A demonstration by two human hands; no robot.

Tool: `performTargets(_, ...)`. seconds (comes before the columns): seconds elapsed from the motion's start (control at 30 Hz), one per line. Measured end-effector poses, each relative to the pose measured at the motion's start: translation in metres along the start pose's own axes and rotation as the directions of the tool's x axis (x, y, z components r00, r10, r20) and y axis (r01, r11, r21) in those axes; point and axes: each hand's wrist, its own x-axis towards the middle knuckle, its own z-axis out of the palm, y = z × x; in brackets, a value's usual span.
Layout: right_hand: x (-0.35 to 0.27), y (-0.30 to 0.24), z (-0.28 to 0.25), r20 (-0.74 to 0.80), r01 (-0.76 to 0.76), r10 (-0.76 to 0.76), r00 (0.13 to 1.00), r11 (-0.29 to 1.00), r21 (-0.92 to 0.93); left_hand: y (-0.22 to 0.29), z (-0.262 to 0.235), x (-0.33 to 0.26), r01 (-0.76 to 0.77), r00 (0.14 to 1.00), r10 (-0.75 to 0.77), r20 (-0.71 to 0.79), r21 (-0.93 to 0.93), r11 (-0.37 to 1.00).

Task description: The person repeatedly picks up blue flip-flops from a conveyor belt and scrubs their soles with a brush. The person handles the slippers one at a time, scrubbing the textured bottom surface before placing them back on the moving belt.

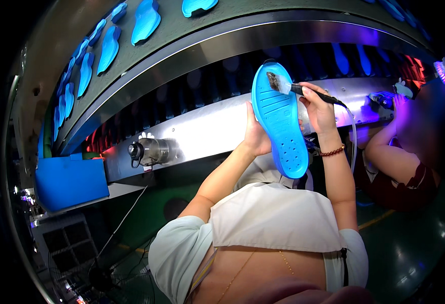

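A bright blue shoe sole (pixel 281 119) is held up in front of me, tilted, with grooves in its upper half and small holes at its lower end. My left hand (pixel 256 133) grips it by the left edge; some fingers are hidden behind it. In my right hand (pixel 319 109) is a brush (pixel 308 92) with a black handle, from which a thin clear tube runs down. Its dark bristles touch the sole's face near the top end.
A metal ledge (pixel 207 124) runs across ahead, with a dark bottle (pixel 154 151) lying on it. Beyond it, a conveyor (pixel 182 31) carries several blue soles (pixel 145 21). A blue box (pixel 71 183) stands at left. On the right a co-worker's arm (pixel 392 152) reaches toward the ledge.
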Motion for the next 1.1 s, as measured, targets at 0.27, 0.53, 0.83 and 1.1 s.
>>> performTargets(0.27, -0.009, 0.017, 0.047, 0.183, 0.348, -0.307, 0.934, 0.666, -0.660, -0.021, -0.013, -0.004, -0.242, 0.901, 0.243, -0.360, 0.050, 0.969)
performTargets(0.53, -0.073, 0.003, 0.033, 0.506, 0.341, 0.150, 0.849, 0.577, -0.742, 0.033, -0.036, -0.032, -0.258, 0.949, 0.274, -0.154, 0.120, 0.959)
performTargets(0.83, -0.038, -0.018, 0.058, 0.490, 0.434, -0.108, 0.865, 0.651, -0.623, 0.019, 0.008, -0.021, -0.103, 0.970, 0.068, -0.235, -0.140, 0.985)
performTargets(1.1, -0.039, -0.024, 0.044, 0.464, 0.308, 0.026, 0.885, 0.714, -0.628, 0.033, 0.000, -0.007, -0.168, 0.921, 0.205, -0.332, 0.136, 0.976)
